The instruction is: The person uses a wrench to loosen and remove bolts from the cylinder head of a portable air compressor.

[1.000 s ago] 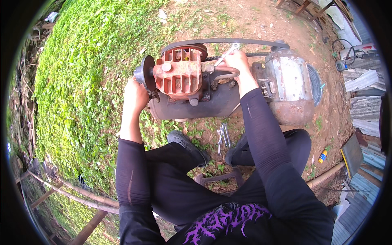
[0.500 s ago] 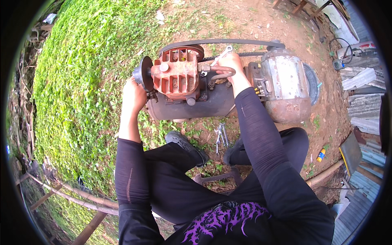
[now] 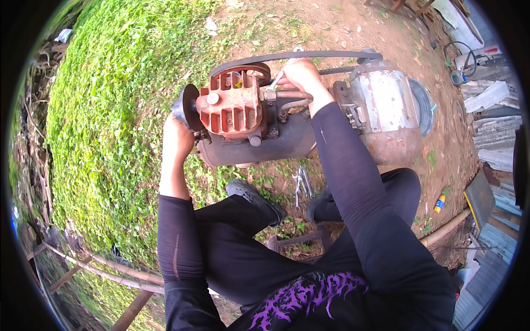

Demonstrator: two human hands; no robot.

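A rusty red finned compressor pump [image 3: 231,113] sits on a dark tank [image 3: 237,151], joined by a black belt [image 3: 331,53] to a weathered silver motor [image 3: 383,105] on the right. My left hand [image 3: 176,140] grips the lower outer part of a black disc [image 3: 189,106] on the pump's left side; some fingertips are hidden behind it. My right hand [image 3: 301,74] is closed on a silver wrench [image 3: 276,80], held slanting just right of the pump, above a curved pipe [image 3: 292,95]. The wrench's working end is partly hidden by the pump and its fittings.
Several wrenches [image 3: 302,185] lie on the ground between my boots [image 3: 254,201], beside a rusty metal support [image 3: 292,241]. A yellow bottle [image 3: 440,203] lies at the right near bamboo poles and corrugated sheets [image 3: 491,151]. Green weeds [image 3: 99,110] cover the left ground.
My right hand and the wrench have moved left and upward, closer to the pump. My left hand stays at the black disc, sitting slightly further left and lower in the picture.
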